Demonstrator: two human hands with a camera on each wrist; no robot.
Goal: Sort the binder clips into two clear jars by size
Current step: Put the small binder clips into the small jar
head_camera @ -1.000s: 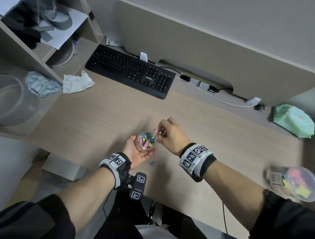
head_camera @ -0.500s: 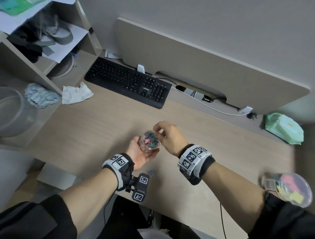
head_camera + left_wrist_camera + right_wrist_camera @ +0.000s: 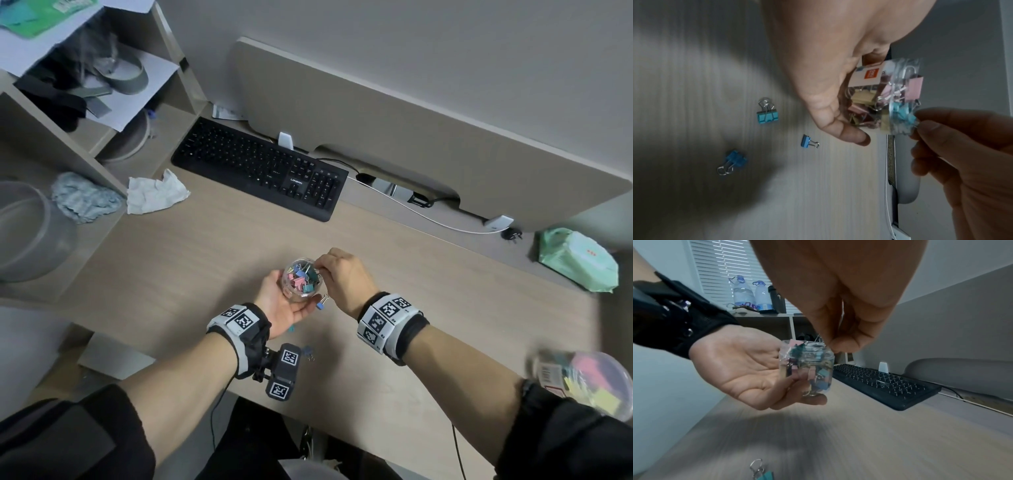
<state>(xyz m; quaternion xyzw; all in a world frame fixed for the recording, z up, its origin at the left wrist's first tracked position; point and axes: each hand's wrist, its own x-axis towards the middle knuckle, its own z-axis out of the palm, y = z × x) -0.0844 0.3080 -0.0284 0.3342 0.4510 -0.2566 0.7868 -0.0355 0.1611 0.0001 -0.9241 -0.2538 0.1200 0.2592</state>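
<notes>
1.0 s ago the right hand (image 3: 346, 279) held a pink clip by its wire handle, raised just beside the rim of the small clear plastic jar of coloured binder clips (image 3: 302, 281). 0.5 s ago it had come onto the jar mouth; now no pink clip shows in its fingers (image 3: 840, 345), which are pinched at the jar's rim, centre of the frame. Left hand (image 3: 284, 305) w/ the jar has drifted slightly up-frame vs. the near table (image 3: 205, 260) edge. A small blue binder clip (image 3: 322, 303) now shows just below the jar, btwn the two hands. Head cam has tilted: keyboard and divider sit lower in frame.
</notes>
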